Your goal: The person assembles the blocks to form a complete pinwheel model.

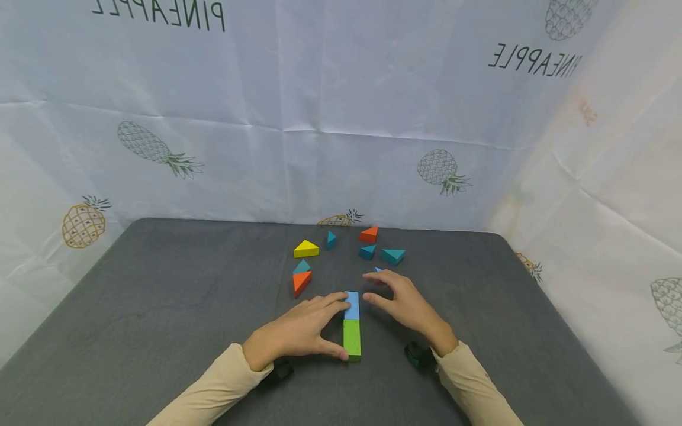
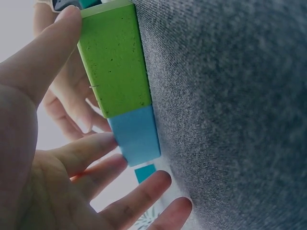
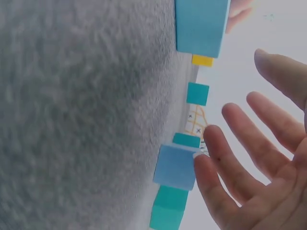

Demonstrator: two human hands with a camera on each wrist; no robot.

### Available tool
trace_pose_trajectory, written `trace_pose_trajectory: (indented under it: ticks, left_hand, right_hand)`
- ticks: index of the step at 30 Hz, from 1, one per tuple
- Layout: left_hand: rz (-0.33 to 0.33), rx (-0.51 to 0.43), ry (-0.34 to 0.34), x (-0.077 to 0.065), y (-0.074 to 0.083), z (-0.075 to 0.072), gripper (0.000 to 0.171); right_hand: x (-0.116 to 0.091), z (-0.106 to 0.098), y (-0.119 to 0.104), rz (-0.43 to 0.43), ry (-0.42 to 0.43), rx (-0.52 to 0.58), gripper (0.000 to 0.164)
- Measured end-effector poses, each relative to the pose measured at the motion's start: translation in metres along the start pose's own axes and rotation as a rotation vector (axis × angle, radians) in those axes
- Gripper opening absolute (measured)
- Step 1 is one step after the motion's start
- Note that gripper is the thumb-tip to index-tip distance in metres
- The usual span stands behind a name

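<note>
A green block [image 1: 351, 339] and a light-blue block [image 1: 351, 306] lie end to end in one straight line on the table. My left hand [image 1: 301, 324] is spread along their left side. Its thumb tip touches the green block [image 2: 115, 60] near its close end, while two fingertips rest against the light-blue block [image 2: 136, 136]. To the right of the row, my right hand [image 1: 402, 300] hovers with fingers spread and holds nothing. Beside its fingertips stands another blue block [image 3: 175, 165], mostly hidden behind that hand in the head view.
Farther back on the left are an orange triangle [image 1: 301, 283], a teal one [image 1: 302, 267], a yellow one [image 1: 306, 249] and a small blue one [image 1: 331, 239]. At the back right sit an orange triangle [image 1: 369, 235], a blue one [image 1: 367, 252] and a teal one [image 1: 393, 255].
</note>
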State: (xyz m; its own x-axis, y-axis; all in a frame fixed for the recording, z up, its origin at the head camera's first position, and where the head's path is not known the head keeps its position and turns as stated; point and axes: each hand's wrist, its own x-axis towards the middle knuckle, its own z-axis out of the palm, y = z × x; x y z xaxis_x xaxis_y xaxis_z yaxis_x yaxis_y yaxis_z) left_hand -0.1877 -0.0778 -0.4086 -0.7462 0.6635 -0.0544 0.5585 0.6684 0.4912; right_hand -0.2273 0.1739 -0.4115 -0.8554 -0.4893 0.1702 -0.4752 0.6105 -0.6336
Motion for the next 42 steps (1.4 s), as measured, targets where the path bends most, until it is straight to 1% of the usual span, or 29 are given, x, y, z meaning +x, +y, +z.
trace_pose_trajectory:
  ticks: [7,11,17,22,27,35,42]
  left_hand:
    - [0.024,0.012,0.017,0.000,0.000,0.001,0.091]
    - [0.017,0.016,0.013,0.000,0.000,0.001,0.091]
    - [-0.001,0.023,0.002,0.001,0.002,0.002,0.092]
    - [0.000,0.029,0.005,0.001,0.002,0.002,0.092]
    - [-0.004,0.029,0.002,0.001,0.002,0.002,0.092]
    - [-0.003,0.022,0.004,0.002,0.002,0.002,0.091]
    - [0.000,0.025,0.009,0.001,0.000,0.001,0.092]
  right_hand:
    - [0.003,-0.006,0.005,0.006,0.053,-0.031,0.046]
    - [0.006,-0.008,0.009,0.009,0.069,-0.045,0.045]
    - [0.014,-0.009,0.014,0.007,0.100,-0.096,0.042]
    - [0.020,-0.012,0.017,0.007,0.114,-0.116,0.041]
    - [0.026,-0.015,0.022,0.008,0.087,-0.125,0.043]
    - [0.030,-0.018,0.023,0.063,0.021,-0.083,0.045]
    - [0.030,-0.016,0.025,0.077,0.006,-0.079,0.044]
